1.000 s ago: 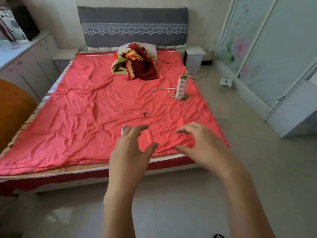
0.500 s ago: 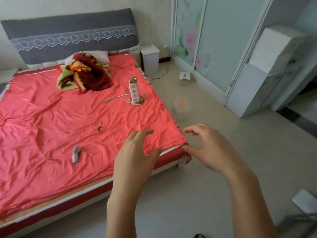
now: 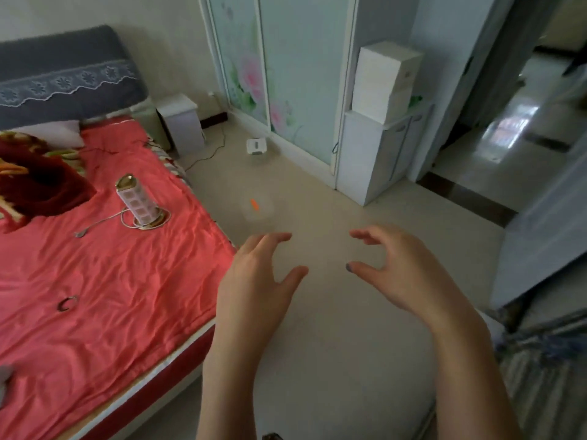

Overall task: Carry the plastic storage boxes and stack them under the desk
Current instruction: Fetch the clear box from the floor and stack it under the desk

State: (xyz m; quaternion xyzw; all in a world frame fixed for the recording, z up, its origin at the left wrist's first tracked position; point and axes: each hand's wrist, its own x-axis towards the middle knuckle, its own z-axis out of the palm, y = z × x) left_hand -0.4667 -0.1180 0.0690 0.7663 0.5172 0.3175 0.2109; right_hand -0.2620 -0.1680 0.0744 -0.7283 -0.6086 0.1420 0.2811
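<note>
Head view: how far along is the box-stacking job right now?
Done: nothing that I can see; no storage box or desk is identifiable here. In hand: nothing; the left hand and right hand hover open and empty above the floor beside the bed. Left: fetching, carrying and stacking all the boxes.

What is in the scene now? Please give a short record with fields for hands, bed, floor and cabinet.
left hand: open, fingers loosely curved, holds nothing, above the floor
right hand: open, holds nothing, apart from the left
bed: red cover; a tower-shaped item stands upright on it, its cable beside it
floor: small orange item; white device near the wardrobe door
cabinet: pale, a white box on top
</note>
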